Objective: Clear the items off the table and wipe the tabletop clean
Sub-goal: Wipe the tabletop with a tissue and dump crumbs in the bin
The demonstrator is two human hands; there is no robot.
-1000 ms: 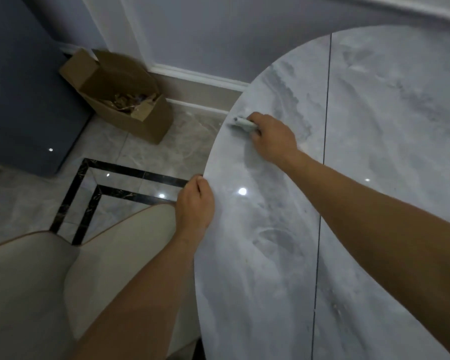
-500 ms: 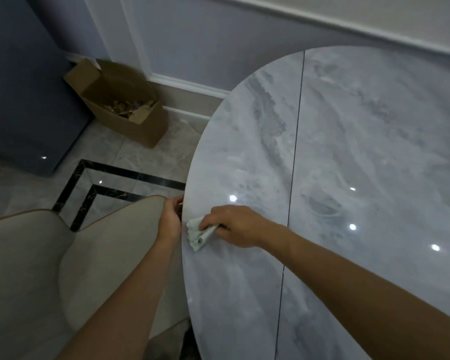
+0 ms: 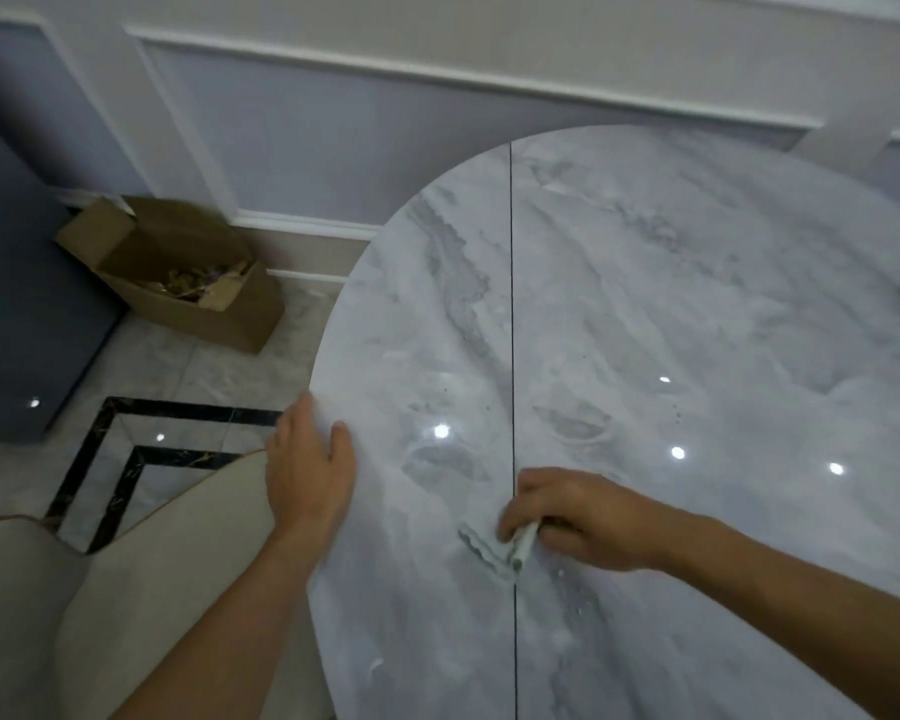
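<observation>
Marble tabletop [image 3: 697, 304], round, glossy, grey-white veined, with one dark seam: one pale, crumpled wiping cloth [image 3: 484, 550] lies on it across the seam near the front, clenched under the curled fingers of the right hand [image 3: 578, 517]. One left hand [image 3: 307, 470] rests on the table's left rim, fingers loose and nearly straight, grasping nothing. Beyond the rim stand one cream chair [image 3: 126, 589] and, by the wall, one open cardboard box [image 3: 178, 272] of scraps.

Dim, soft-focus, glare spots on glossy tabletop [image 3: 697, 304].
</observation>
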